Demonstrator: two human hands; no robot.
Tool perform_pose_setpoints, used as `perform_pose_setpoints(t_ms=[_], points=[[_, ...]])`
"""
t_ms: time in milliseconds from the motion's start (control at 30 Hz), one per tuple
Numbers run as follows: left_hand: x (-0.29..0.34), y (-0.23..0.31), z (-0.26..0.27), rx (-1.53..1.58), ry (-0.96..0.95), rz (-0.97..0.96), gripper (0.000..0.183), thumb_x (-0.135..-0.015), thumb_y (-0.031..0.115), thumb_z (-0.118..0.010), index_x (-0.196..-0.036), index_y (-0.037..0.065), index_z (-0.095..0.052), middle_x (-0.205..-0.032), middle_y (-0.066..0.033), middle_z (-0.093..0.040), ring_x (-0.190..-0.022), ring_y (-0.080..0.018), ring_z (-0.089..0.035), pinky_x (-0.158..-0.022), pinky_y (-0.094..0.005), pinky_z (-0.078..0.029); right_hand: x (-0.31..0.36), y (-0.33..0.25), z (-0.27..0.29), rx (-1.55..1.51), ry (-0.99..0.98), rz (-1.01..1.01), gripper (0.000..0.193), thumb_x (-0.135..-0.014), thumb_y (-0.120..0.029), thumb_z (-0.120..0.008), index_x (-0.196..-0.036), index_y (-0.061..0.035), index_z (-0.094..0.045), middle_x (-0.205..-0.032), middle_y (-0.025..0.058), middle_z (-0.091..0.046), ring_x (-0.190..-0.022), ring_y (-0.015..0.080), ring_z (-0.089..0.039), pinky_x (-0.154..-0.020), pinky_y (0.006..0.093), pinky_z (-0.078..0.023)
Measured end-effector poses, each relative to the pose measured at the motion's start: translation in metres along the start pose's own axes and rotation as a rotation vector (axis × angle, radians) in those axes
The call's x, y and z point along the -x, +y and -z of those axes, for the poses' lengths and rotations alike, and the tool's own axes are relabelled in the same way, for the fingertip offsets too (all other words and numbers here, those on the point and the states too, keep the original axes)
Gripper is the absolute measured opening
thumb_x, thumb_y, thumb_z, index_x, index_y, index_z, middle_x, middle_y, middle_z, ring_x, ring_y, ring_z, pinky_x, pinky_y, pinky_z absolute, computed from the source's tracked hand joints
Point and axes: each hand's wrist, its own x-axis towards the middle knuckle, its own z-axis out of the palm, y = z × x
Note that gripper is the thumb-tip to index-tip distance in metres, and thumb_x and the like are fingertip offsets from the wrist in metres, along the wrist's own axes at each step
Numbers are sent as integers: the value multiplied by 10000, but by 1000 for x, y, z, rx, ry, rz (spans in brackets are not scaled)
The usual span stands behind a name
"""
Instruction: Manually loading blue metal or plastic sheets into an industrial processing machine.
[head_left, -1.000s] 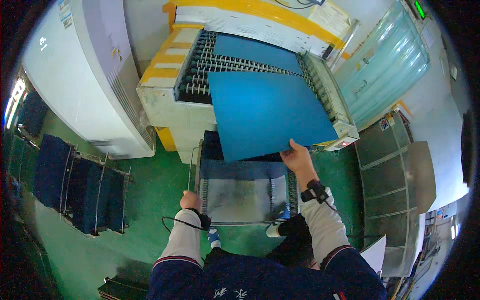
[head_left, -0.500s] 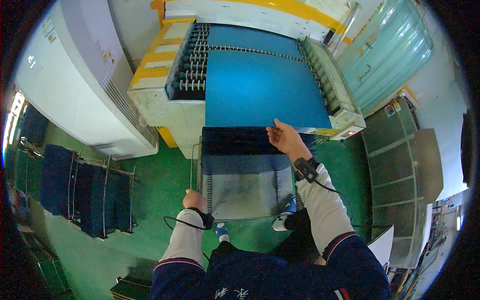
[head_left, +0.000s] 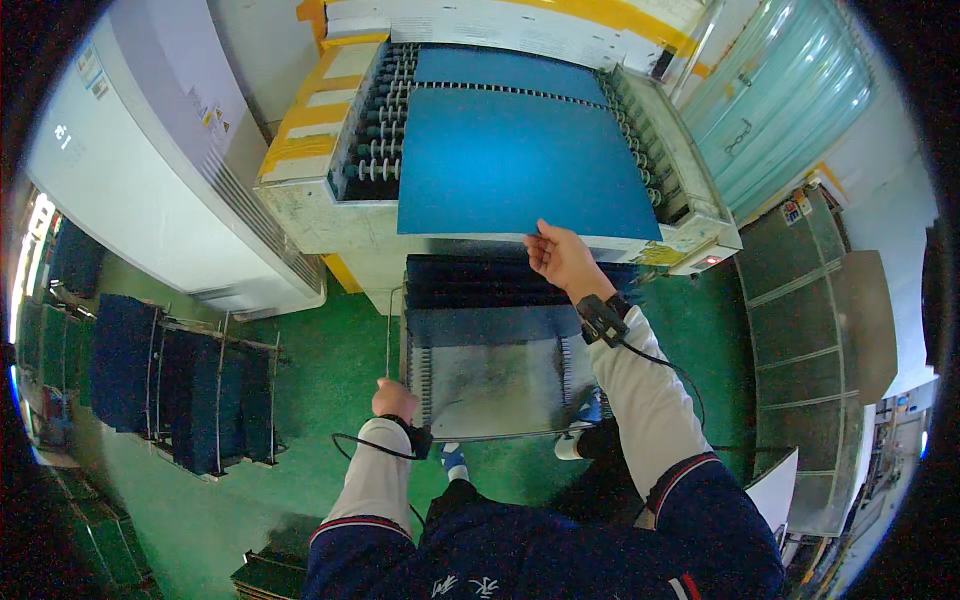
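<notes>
While on rollers [head_left: 377, 149], nearer blue sheet [head_left: 525, 165] by right hand [head_left: 566, 262].

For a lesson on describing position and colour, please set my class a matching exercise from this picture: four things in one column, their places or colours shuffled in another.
Things:
1. Right hand
2. Left hand
3. Nearer blue sheet
4. Floor

Places or colours:
A. At the left side of the rack
B. Green
C. By the sheet's near edge
D. On the rollers

Right pairs: 1-C, 2-A, 3-D, 4-B.
</notes>
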Motion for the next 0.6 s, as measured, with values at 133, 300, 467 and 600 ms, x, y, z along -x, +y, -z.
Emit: perform_pose_setpoints(t_ms=[133, 300, 467, 600], points=[[-2, -1, -3, -28, 0, -29, 543, -681, 193, -687, -1074, -48, -400, -877, -203, -660, -852, -353, -664, -729, -404, -542, -2, -2, -4, -6, 24, -1, 231, -860, -282, -649, -867, -71, -556, -838, 84, -640, -708, 182, -578, -622, 311, -486], [-3, -2, -5, -24, 2, -10, 530, -680, 198, -682, -1060, -48, -407, -878, -203, -660, -845, -353, -664, -724, -404, -542, -3, -1, -6, -31, 12, 0, 224, -885, -273, -614, -869, -62, -540, -824, 106, -637, -695, 201, -600, -583, 324, -505], [-14, -8, -15, -90, 25, -46, 539, -679, 213, -683, -1067, -44, -412, -885, -203, -660, -846, -360, -663, -718, -407, -543, -8, 1, -5, -21, 16, 2, 211, -883, -269, -613, -875, -68, -549, -828, 96, -639, -697, 199, -605, -602, 333, -507], [-19, -15, -20, -125, -4, -96, 539, -682, 226, -680, -1069, -47, -421, -890, -209, -658, -851, -366, -661, -723, -417, -542, -14, 1, -3, 8, -12, 14, 216, -893, -284, -591, -887, -69, -571, -840, 84, -646, -710, 196, -610, -608, 329, -509]])
